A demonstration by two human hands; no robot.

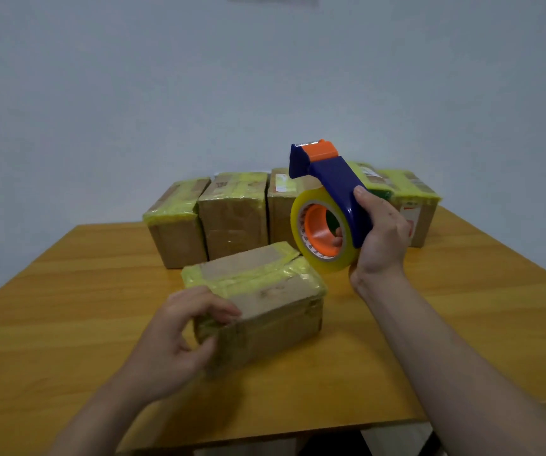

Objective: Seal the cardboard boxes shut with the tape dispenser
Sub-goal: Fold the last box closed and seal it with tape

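A small cardboard box point(265, 301) wrapped in yellowish tape lies on the wooden table point(67, 291) in front of me. My left hand point(179, 340) holds its near left corner, fingers on top and thumb on the front face. My right hand point(380, 238) grips a blue and orange tape dispenser point(327, 199) with a roll of clear tape, raised above and to the right of the box, blade end pointing up. The dispenser does not touch the box.
A row of several taped cardboard boxes point(232, 215) stands along the table's far edge against a pale wall, and the dispenser hides part of that row. The table's near edge point(265, 436) runs just below my forearms.
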